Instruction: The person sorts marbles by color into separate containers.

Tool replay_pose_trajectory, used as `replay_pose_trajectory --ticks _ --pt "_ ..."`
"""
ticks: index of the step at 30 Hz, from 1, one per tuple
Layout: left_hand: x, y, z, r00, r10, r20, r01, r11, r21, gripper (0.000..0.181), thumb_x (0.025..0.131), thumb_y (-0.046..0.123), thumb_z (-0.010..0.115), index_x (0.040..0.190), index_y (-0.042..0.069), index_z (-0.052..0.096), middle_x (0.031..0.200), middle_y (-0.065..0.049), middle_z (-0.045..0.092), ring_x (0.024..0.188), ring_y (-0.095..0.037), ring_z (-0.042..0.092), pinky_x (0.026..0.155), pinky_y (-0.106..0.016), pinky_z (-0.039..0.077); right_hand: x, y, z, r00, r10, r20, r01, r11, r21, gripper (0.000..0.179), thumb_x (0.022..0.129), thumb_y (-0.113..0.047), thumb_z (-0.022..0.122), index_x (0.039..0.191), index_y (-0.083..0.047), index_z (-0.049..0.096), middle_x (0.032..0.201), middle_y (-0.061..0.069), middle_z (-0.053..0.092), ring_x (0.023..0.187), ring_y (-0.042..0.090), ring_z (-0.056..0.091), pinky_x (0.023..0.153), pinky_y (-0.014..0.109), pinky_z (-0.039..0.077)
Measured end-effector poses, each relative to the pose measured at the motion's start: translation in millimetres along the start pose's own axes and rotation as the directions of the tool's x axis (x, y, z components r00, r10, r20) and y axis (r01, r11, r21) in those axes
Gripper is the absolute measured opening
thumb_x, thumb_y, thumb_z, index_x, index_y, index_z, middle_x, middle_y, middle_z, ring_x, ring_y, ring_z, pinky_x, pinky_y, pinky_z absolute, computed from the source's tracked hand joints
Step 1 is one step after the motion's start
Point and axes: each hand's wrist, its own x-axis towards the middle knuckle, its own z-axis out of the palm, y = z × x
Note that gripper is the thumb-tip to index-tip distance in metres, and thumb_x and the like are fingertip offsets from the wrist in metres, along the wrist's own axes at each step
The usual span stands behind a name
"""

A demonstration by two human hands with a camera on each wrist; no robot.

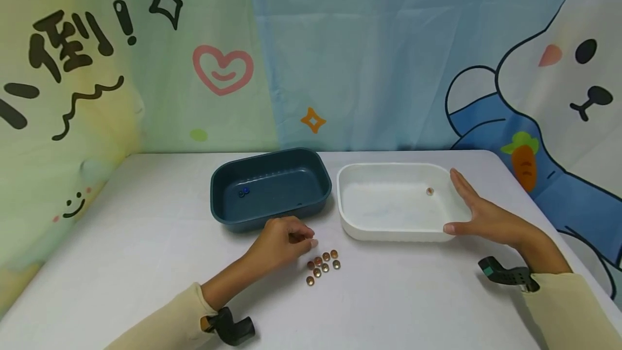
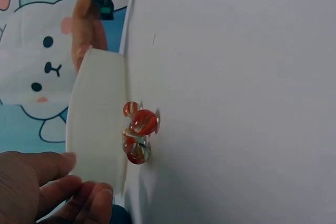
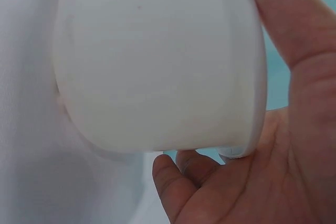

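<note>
My left hand (image 1: 284,241) hovers near the front edge of the dark blue tray (image 1: 272,219), its fingers loosely bent. In the left wrist view a gap shows between thumb and fingers (image 2: 65,195), with nothing held. Several glass marbles (image 1: 326,256) with amber and red swirls lie grouped on the table just right of that hand. My right hand (image 1: 486,217) holds the right end of the white tray (image 1: 396,235), thumb at the front corner and fingers along the far side. One marble (image 1: 430,191) sits inside the white tray.
Two small dark blue marbles (image 1: 244,192) lie in the left part of the dark blue tray. Both trays stand side by side toward the back of the white table (image 1: 160,220). Behind it hangs a printed cartoon cloth (image 1: 359,69). Each wrist wears a black camera mount (image 1: 233,328).
</note>
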Motion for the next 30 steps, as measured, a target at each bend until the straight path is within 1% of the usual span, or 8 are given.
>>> replay_pose_trajectory --ticks 4,7,10,14,17,23,26,30 --pt "-9.4 -1.8 -1.5 1.0 0.007 0.024 -0.007 1.0 -0.005 0.005 0.086 0.011 0.075 0.087 0.006 0.075 0.084 0.006 0.067 0.073 -0.006 0.061 0.067 -0.024 0.053 -0.7 -0.5 -0.2 1.0 -0.009 -0.003 0.009 1.0 -0.003 0.119 0.08 -0.033 0.076 0.152 -0.026 -0.018 0.158 0.005 -0.026 0.14 0.051 -0.011 0.083 0.08 0.02" --pt "-15.8 -2.1 -2.8 1.0 0.006 0.026 -0.006 1.0 -0.01 0.007 0.086 0.013 0.075 0.087 0.006 0.075 0.084 0.006 0.067 0.074 -0.007 0.061 0.068 -0.024 0.053 -0.9 -0.6 -0.6 1.0 -0.011 -0.003 0.011 1.0 -0.005 0.12 0.08 -0.033 0.077 0.153 -0.024 -0.018 0.157 0.006 -0.026 0.14 0.051 -0.011 0.084 0.08 0.02" --pt "-22.2 -1.8 -3.6 1.0 0.0 0.025 0.001 1.0 -0.021 0.008 0.085 0.011 0.076 0.088 0.003 0.075 0.083 0.005 0.066 0.073 -0.007 0.061 0.067 -0.024 0.053 -0.7 -0.3 -0.7 1.0 -0.004 -0.002 0.004 1.0 -0.008 0.12 0.08 -0.033 0.077 0.153 -0.024 -0.018 0.157 0.006 -0.026 0.14 0.051 -0.011 0.084 0.08 0.02" --pt "-31.3 -1.0 -2.6 0.999 -0.011 0.039 0.012 1.0 -0.024 0.011 0.082 0.009 0.078 0.088 0.001 0.075 0.082 0.004 0.067 0.072 -0.007 0.061 0.065 -0.024 0.053 0.5 0.7 -0.5 1.0 0.003 0.002 -0.003 1.0 -0.011 0.12 0.08 -0.033 0.077 0.153 -0.026 -0.018 0.158 0.006 -0.026 0.14 0.051 -0.01 0.085 0.08 0.02" --pt "-36.9 0.9 -1.4 0.999 -0.031 0.04 0.032 0.999 -0.009 0.013 0.081 0.012 0.079 0.088 0.002 0.075 0.082 0.004 0.067 0.071 -0.005 0.06 0.064 -0.023 0.053 1.0 1.6 -0.4 1.0 0.007 0.003 -0.007 1.0 -0.016 0.12 0.08 -0.033 0.077 0.153 -0.027 -0.018 0.158 0.006 -0.025 0.14 0.051 -0.009 0.085 0.08 0.02" --pt "-46.1 4.2 4.0 0.998 -0.05 0.041 0.048 0.998 0.042 0.012 0.078 0.008 0.08 0.087 0.002 0.075 0.08 0.004 0.065 0.07 -0.006 0.059 0.064 -0.023 0.052 1.1 1.9 -0.7 1.0 0.004 0.0 -0.004 1.0 -0.015 0.12 0.08 -0.032 0.077 0.152 -0.028 -0.019 0.158 0.007 -0.026 0.14 0.052 -0.01 0.085 0.079 0.021" --pt "-48.9 6.0 6.5 0.997 -0.057 0.05 0.054 0.997 0.059 0.016 0.077 0.011 0.083 0.088 0.002 0.075 0.08 0.004 0.063 0.072 -0.007 0.058 0.065 -0.023 0.052 1.2 1.8 -0.8 1.0 -0.001 -0.002 0.001 1.0 -0.012 0.12 0.08 -0.032 0.077 0.152 -0.028 -0.019 0.158 0.007 -0.026 0.14 0.051 -0.01 0.085 0.079 0.021" --pt "-50.9 7.0 9.1 0.997 -0.059 0.04 0.055 0.995 0.077 0.02 0.075 0.013 0.085 0.088 0.003 0.075 0.08 0.005 0.063 0.073 -0.007 0.057 0.065 -0.023 0.051 1.2 2.3 0.0 1.0 0.001 -0.002 -0.001 1.0 -0.011 0.12 0.08 -0.032 0.077 0.152 -0.028 -0.019 0.158 0.006 -0.026 0.14 0.051 -0.011 0.085 0.079 0.02"
